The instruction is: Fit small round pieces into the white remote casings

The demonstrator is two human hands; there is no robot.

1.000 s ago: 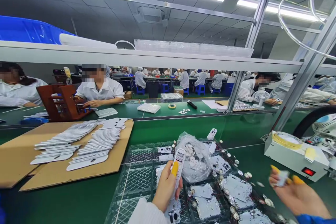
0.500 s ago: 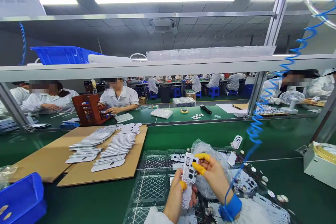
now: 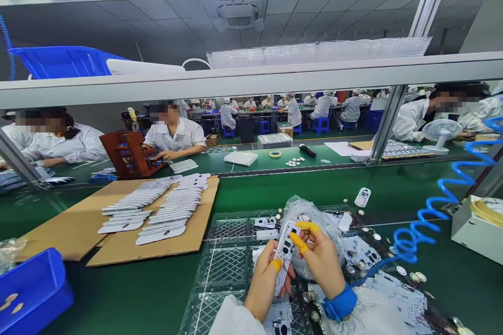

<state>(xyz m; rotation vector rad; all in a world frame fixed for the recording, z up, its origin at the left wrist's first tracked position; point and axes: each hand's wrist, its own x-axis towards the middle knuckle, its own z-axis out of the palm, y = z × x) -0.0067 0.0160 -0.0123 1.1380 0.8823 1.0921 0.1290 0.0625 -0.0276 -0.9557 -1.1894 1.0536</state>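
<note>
My left hand (image 3: pixel 262 283), a yellow cot on its thumb, is wrapped round a long white circuit board (image 3: pixel 285 249) with black parts on its face. The board is tilted, its top leaning right. A white oblong piece seems to lie under it, mostly covered. With yellow cots on thumb and forefinger, my right hand (image 3: pixel 323 260) pinches at the board's upper right edge; the exact contact is hidden. A blue wrist strap (image 3: pixel 340 302) circles my right wrist. Behind my hands lies a clear plastic bag (image 3: pixel 301 209).
Clear trays (image 3: pixel 226 267) hold white boards below my hands. More boards (image 3: pixel 359 252) and small round discs lie to the right. White flat pieces (image 3: pixel 168 217) stand in rows on cardboard (image 3: pixel 188 256). A blue bin (image 3: pixel 35 293) is at left; a coiled blue cord (image 3: pixel 426 220) hangs at right.
The circuit board has turned clockwise and now covers most of the white piece below it. Both hands stay on it. The coiled cord has swung right, and my view has tipped down.
</note>
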